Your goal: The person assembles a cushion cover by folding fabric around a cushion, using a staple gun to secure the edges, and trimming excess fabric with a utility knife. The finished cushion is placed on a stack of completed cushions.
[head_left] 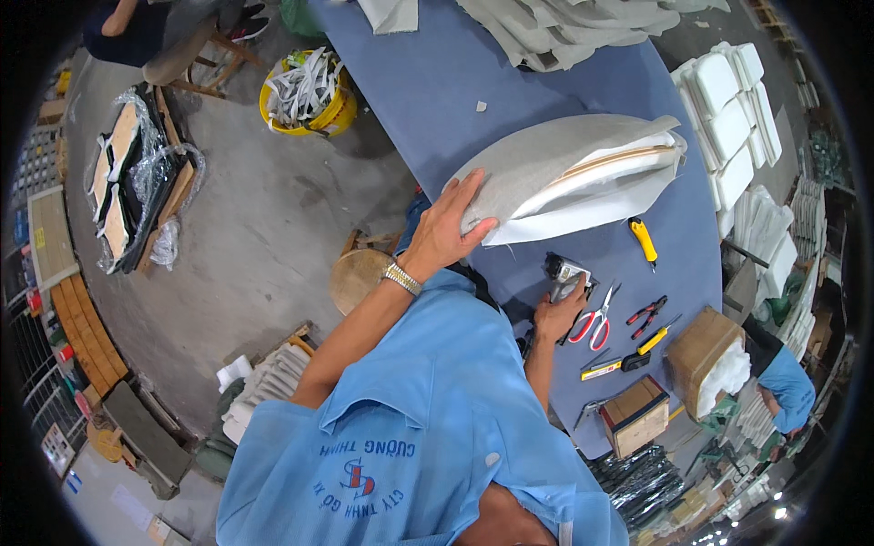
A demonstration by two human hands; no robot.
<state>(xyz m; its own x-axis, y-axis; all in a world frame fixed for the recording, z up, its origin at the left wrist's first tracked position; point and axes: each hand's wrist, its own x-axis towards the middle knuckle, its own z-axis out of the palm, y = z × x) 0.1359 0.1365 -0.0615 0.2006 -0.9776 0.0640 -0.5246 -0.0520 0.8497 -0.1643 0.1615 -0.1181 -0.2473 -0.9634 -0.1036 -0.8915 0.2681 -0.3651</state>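
Note:
A curved seat pad [601, 168] of grey fabric, white padding and a thin wooden edge lies on the blue-topped table [437, 100]. My left hand [452, 223], wearing a metal watch, rests on its near left end. The fingers lie stretched over the grey fabric, with the thumb apart. Closer to my body, my right hand [557, 314] is wrapped around a silver and black staple gun [569, 273]. Red-handled scissors [594, 323] lie just right of that hand. A yellow-handled tool [643, 241] is farther off, below the pad.
Red-and-black pliers [646, 314], a yellow screwdriver [657, 337] and a utility knife [601, 369] lie at the right. Two boxes, a wooden box [635, 419] and a carton [696, 355], stand nearby. Grey fabric pieces [564, 27] cover the far end. A yellow bucket [332, 114] stands left.

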